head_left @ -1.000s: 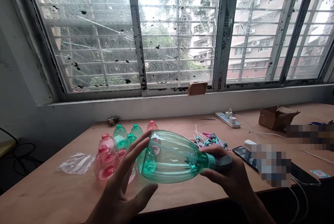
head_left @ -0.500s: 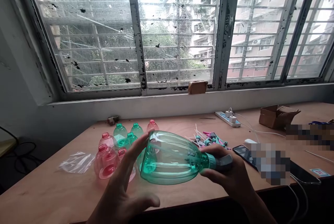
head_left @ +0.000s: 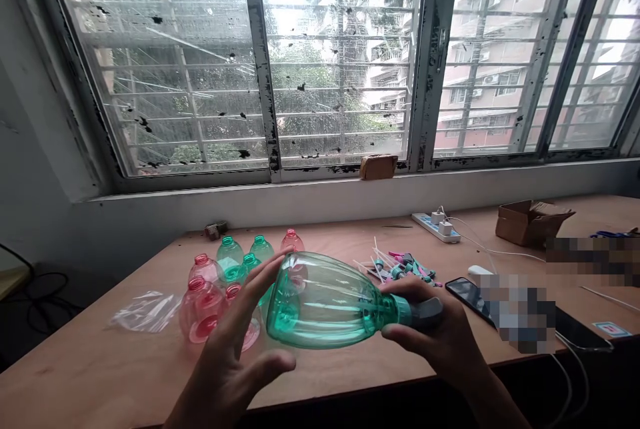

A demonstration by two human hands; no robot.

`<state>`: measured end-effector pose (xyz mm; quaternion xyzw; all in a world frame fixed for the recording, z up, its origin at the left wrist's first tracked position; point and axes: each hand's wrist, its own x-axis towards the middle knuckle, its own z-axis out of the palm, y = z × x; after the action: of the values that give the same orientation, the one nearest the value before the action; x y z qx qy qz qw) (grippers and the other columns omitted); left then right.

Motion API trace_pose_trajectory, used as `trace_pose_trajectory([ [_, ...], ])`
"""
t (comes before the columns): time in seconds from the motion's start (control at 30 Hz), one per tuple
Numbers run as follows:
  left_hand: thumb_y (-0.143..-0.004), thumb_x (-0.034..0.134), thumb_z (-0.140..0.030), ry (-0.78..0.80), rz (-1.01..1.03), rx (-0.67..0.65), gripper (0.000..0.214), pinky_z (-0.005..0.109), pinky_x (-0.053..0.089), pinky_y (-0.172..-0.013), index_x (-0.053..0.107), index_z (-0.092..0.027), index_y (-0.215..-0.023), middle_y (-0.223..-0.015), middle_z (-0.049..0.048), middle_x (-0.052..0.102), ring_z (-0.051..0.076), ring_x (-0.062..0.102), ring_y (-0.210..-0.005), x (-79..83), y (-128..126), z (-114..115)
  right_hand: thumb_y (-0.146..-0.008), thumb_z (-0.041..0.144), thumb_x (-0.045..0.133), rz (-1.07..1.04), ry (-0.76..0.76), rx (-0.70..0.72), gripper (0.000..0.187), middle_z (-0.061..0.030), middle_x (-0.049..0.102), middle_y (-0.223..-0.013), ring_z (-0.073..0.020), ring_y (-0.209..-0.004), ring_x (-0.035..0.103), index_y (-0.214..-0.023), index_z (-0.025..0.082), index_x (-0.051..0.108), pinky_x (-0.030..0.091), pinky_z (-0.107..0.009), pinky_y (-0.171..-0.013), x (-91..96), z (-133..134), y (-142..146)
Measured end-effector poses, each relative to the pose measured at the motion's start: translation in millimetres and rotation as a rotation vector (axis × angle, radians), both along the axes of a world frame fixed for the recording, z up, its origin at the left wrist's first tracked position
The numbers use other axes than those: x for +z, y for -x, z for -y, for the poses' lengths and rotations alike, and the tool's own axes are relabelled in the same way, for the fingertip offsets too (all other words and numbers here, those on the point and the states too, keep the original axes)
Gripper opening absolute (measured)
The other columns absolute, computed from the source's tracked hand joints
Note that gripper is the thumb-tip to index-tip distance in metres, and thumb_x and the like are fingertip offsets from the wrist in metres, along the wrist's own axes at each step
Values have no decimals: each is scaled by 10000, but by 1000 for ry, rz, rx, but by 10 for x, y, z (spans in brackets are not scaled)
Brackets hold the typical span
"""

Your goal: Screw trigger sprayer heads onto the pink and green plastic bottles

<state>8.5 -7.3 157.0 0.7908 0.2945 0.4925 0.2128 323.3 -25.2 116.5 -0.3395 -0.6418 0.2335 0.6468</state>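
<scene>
Green spray bottle: the green spray bottle [head_left: 325, 302] is held on its side above the table, base to the left, neck to the right.
Right hand: the right hand [head_left: 445, 339] grasps the neck end around the grey sprayer head [head_left: 429, 314]; most of its fingers are hidden behind.
Left hand: the left hand [head_left: 235, 349] is spread, fingers along the base's upper edge, thumb well apart below; whether the fingertips press on the plastic, I cannot tell.
Bottle cluster: pink bottles [head_left: 203, 312] and green bottles [head_left: 230, 254] stand uncapped; the left hand and the held bottle cover some, so their count is unsure.
Sprayer parts: a tangled heap of sprayer parts [head_left: 400, 270], partly behind the right hand; single pieces are hard to separate.
Pixelated patches: 2, at the right, masking whatever lies beneath; 1 overlaps a dark phone [head_left: 470, 299].
Forearms: both cut off by the lower edge.
Table: pinkish-brown table [head_left: 75, 376], with a clear plastic bag [head_left: 145, 312], a power strip [head_left: 436, 228] holding 2 plugs, and an open cardboard box [head_left: 527, 226].
Window: barred window [head_left: 320, 82], grimy glass, flaking frame; trees and buildings beyond look hazy.
</scene>
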Motion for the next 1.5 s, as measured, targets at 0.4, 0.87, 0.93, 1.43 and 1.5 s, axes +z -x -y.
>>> trace_pose_trajectory([
  [0.4,-1013,820,-519,-4,2,22,768,556,375,-1367,488,-510,-1705,-1791,-9,519,392,431,-1680,-28,1,26,-865,417,998,-70,32,98,283,-5,753,-827,-163,-636,602,-1046,255,853,528,-225,-517,51,16,-11],
  [0.87,-1091,753,-369,-57,-17,-42,694,473,381,-1364,470,-597,-1681,-1847,-96,412,316,305,-1741,98,-117,38,-828,459,1026,-192,152,191,352,-4,744,-824,-171,-658,708,-1011,223,839,573,-226,-543,60,23,12],
  [0.93,-1089,765,-343,-73,17,-66,694,504,382,-1366,484,-633,-1654,-1824,-111,449,312,341,-1726,94,-115,66,-808,466,1039,-245,185,258,369,2,748,-816,-173,-654,736,-996,220,839,631,-245,-576,76,26,17],
  [1.43,-989,686,-779,-52,106,-32,746,543,464,-1313,583,-464,-1657,-1860,-1,385,453,325,-1717,53,-67,10,-815,664,974,29,-6,-44,458,-37,802,-827,-218,-694,713,-1022,266,883,577,-286,-611,-39,32,-37],
  [1.5,-1058,621,-717,-36,-52,5,693,539,395,-1338,518,-480,-1701,-1839,-12,435,425,323,-1723,12,72,-28,-808,642,992,55,-45,-96,434,-29,814,-844,-216,-720,725,-1022,281,880,587,-290,-667,-32,39,-49],
])
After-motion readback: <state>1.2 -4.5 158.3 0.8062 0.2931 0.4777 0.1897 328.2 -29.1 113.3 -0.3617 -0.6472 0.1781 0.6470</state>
